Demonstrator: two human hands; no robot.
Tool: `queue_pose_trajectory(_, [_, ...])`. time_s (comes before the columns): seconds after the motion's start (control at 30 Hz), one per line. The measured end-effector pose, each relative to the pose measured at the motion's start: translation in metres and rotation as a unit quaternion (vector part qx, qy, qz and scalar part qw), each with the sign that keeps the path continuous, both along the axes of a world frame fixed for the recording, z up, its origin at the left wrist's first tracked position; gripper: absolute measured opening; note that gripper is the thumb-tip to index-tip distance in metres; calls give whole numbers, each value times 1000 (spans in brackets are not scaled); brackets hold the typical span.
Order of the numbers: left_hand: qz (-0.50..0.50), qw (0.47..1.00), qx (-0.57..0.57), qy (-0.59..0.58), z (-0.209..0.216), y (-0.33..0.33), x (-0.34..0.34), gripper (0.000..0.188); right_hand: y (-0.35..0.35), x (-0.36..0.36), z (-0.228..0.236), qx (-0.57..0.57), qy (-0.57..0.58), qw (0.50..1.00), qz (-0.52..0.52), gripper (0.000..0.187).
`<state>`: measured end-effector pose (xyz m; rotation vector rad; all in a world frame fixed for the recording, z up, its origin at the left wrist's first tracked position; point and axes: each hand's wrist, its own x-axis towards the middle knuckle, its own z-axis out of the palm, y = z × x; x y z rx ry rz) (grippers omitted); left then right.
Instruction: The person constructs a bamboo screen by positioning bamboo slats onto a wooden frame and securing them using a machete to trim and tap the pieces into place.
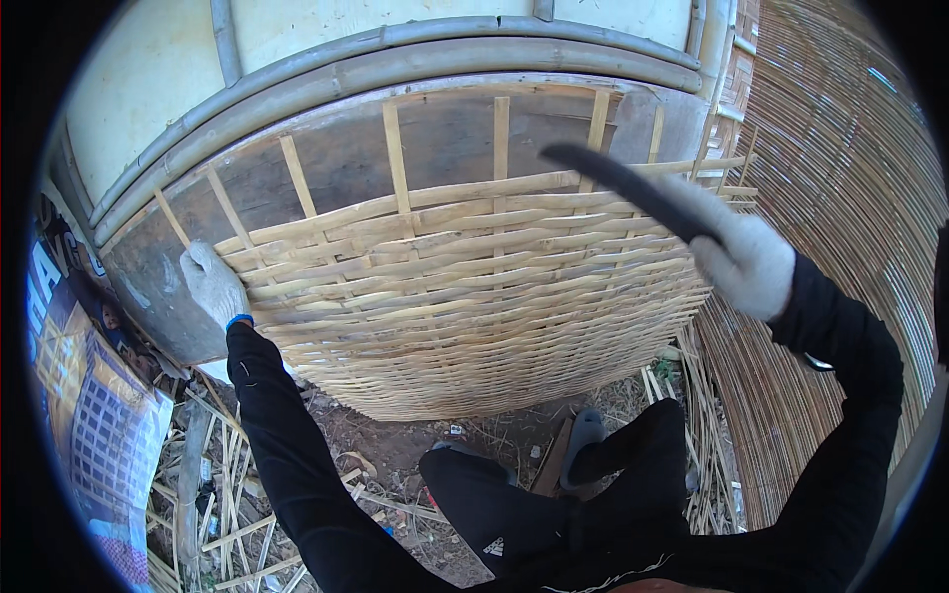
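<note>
A large woven bamboo panel (474, 296) leans in front of me, its upright slats (395, 158) sticking out above the top woven strip. In a light grey work glove, my left hand (215, 285) is closed at the panel's left edge, its fingers curled by the end of the upper strips; what they grip is partly hidden. My right hand (746, 252), gloved too, is wrapped round a dark, long-bladed knife (623, 188). The blade points up and left, in front of the panel's upper right part, and looks slightly blurred.
Behind the panel stands a worn dark board (341, 148) below horizontal bamboo poles (425, 74). A wall of thin bamboo strips (840, 198) rises on the right. Loose bamboo slats (232, 494) litter the ground at left, beside a printed sheet (109, 425). My feet (585, 435) are below the panel.
</note>
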<state>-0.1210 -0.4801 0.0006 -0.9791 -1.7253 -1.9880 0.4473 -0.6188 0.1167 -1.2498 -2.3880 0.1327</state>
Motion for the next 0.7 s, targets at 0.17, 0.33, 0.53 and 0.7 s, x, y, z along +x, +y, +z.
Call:
queue_pose_trajectory(0.17, [5, 1000, -2, 4, -10, -4, -9, 44, -12, 0, 16, 37, 208, 964, -163, 66])
queue_pose_trajectory(0.33, [-14, 1000, 0, 5, -7, 9, -9, 45, -8, 33, -20, -8, -14, 996, -93, 67])
queue_pose_trajectory(0.53, [-5, 1000, -13, -1, -8, 12, -10, 46, -9, 36, 1, 11, 202, 962, -181, 66])
queue_pose_trajectory(0.7, [-4, 1000, -26, -3, -8, 19, -8, 50, 12, 58, -14, 332, -82, 938, -54, 69])
